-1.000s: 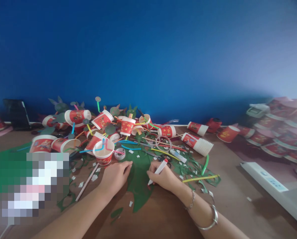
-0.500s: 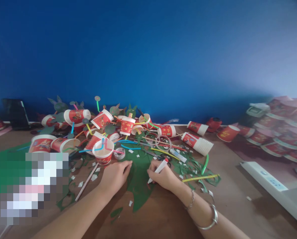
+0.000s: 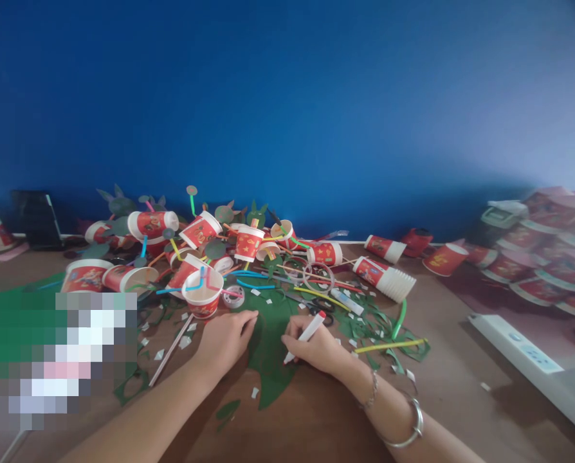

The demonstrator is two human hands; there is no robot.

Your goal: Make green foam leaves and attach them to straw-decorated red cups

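Green paper sheet (image 3: 269, 376) lies flat on the brown table (image 3: 326, 427), directly between the two hands, its near end tapering to a point. We find the left hand (image 3: 226, 341) resting at the sheet's left edge, fingers drawn together and bent downward; their undersides are hidden, so we cannot tell whether they grip anything. We record the right hand (image 3: 312, 344) closed round a white marker (image 3: 311, 328) — thumb and fingers pinched near the writing end, red rear end tilted up. The marker's tip points down at the right side of the sheet; contact we cannot confirm. On the right arm we note a chain bracelet (image 3: 374, 390) and a metal bangle (image 3: 417, 421). Nearest the sheet's pointed end we see a small white scrap (image 3: 255, 392) and a green oval cutting (image 3: 228, 409). Beyond the left hand stands a red-and-white cup (image 3: 202, 302) with bent straws at its mouth, a tape roll (image 3: 233, 296) just beside it. Behind the right hand we list scissors (image 3: 327, 317), partly covered, and a glue tube (image 3: 348, 301) — both among green offcuts. Further right lies a white power strip (image 3: 512, 344).
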